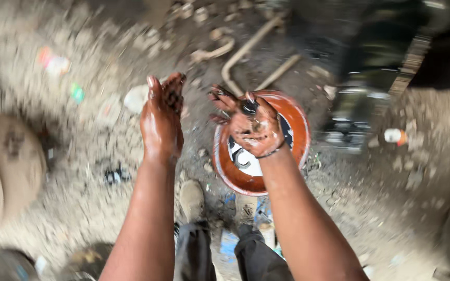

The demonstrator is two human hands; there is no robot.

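Wet, greasy left hand [161,120] held flat w/ fingers together, holding nothing, right hand [251,126] w/ fingers spread and curled, also empty, directly above orange basin [299,130] on dirt ground [79,171], basin below & right of left hand, shoes [192,200] just beneath.

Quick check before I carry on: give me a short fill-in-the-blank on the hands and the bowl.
1. The round bowl on the ground has an ____ rim.
2. Both hands, the left hand and the right hand, hold ____.
3. The hands look wet and ____ with black smears.
4. The bowl lies under the ____ hand.

Missing words: orange; nothing; dirty; right
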